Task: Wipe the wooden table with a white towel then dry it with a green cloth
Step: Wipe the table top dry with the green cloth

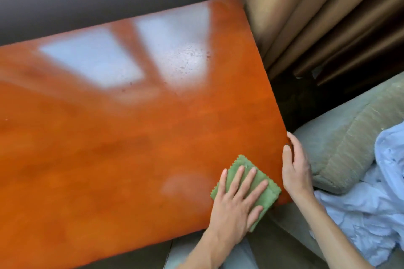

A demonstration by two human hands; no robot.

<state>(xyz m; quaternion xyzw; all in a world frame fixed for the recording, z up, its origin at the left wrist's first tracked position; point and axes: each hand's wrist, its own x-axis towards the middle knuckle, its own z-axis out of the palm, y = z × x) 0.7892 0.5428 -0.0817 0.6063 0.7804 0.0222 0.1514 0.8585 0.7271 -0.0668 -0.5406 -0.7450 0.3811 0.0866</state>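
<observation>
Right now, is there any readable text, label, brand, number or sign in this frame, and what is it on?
None. No writing shows on the wooden table, the green cloth under the left hand, the white towel, the cushion or the curtain. The right hand covers no label.

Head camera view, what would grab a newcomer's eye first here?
The glossy orange-brown wooden table fills most of the view, mirroring pale window light near its far edge. At its near right corner, the left hand presses flat on a folded green cloth, while the right hand rests on the table's edge.
</observation>
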